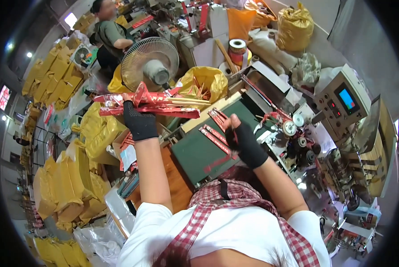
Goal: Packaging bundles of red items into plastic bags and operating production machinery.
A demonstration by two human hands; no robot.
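My left hand [138, 118], in a black fingerless glove, is closed around a bundle of red paper-wrapped chopsticks [177, 112]. Bare wooden ends stick out of the bundle on its right side. The bundle is level, in front of a fan and a yellow bag. My right hand [244, 140], gloved the same way, hovers over a green conveyor belt [188, 155] with its thumb raised; its other fingers are blurred and partly hidden. Beside those fingers are more red chopstick packets [217, 139], lying slantwise on the belt. Whether the right hand grips any packet is unclear.
A caged fan [150, 62] stands ahead, next to an open yellow bag [204, 82] of loose chopsticks. At right are machine rollers [290, 128] and a control panel [344, 98]. Yellow sacks [70, 182] are piled at left. Another person [110, 38] stands beyond the fan.
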